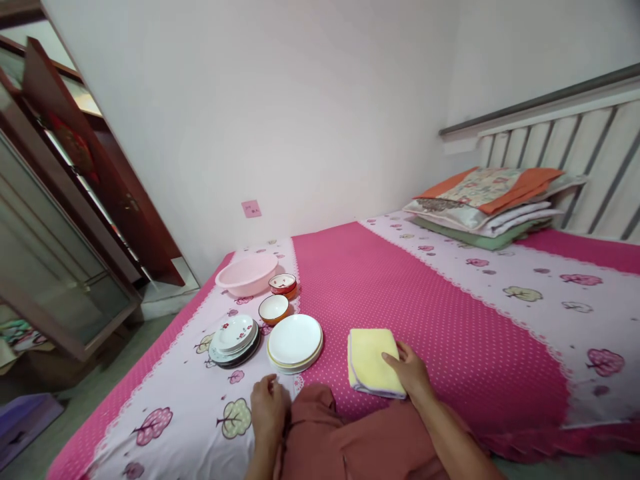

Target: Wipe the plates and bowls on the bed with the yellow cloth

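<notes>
My right hand (pixel 409 368) grips the right edge of a folded yellow cloth (pixel 373 360), thumb on top and fingers at its side. The cloth lies on the bed in front of my lap. My left hand (pixel 267 403) rests on the bed left of my lap, its fingers loosely bent with nothing visible in them. Just beyond it stands a stack of white plates (pixel 295 340). Left of these is another stack, with a flower-patterned plate (pixel 235 333) on top and a dark one at the bottom.
An orange-sided bowl (pixel 274 309) and red patterned bowls (pixel 283 284) stand behind the plates. A pink basin (pixel 247 275) is at the bed's far left. Pillows and folded bedding (pixel 487 200) are piled by the headboard (pixel 595 153). The bed's left edge drops to the floor.
</notes>
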Motion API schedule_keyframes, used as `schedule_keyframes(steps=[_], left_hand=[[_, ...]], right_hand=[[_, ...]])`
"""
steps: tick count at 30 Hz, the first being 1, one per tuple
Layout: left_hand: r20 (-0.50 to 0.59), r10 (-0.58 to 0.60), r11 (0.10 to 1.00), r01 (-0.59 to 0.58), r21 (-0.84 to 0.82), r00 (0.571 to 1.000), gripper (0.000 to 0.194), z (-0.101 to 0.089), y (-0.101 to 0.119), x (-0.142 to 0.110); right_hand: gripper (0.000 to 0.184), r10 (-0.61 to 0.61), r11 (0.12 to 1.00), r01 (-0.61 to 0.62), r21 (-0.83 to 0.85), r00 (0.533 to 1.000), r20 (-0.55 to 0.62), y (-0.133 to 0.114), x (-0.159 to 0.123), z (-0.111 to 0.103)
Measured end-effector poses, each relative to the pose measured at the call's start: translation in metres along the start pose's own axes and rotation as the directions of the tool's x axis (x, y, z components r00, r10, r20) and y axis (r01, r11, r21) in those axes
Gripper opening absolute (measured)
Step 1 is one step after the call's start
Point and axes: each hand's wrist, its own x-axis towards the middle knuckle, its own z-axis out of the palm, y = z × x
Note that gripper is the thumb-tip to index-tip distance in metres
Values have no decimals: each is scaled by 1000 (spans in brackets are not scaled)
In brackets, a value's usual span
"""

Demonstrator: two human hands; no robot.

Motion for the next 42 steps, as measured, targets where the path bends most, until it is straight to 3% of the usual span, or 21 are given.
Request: schedule_keyframes(steps=[4,6,8,13,18,24,29,39,42], left_hand=[[200,161,986,-149,-77,966,36,-3,39,-39],[385,236,972,-220,-86,892,28,1,55,-61],[502,247,967,-247,-67,829,26,6,65,-76],[579,214,970,-239,-35,786,29,11,70,-74],[622,201,967,-253,-4,757,39,3,72,-71],[599,139,975,-215,56,788,43,-19,72,-85],[569,100,981,-177,81,816,40,-30,69,-94],[539,14,986,-102,134,842,36,-21,70,-84],[554,-16,986,-79,148,833,34,-15,70,-82]], right_hand=[[44,-7,999,10,-46,998,58,4,-1,3],[42,-5,997,11,-74,997,76,5,-1,3],[45,-16,995,23,-102,997,74,4,1,2],[55,-88,976,74,-203,994,-58,3,10,-4],[61,-164,948,85,-308,957,-239,8,18,-5],[52,-177,908,44,-416,941,-287,20,15,-3],[56,-192,890,55,-452,946,-262,21,11,-1],[63,-156,929,82,-361,971,-181,22,-2,0],[63,-120,957,97,-274,990,-71,18,-16,-1]])
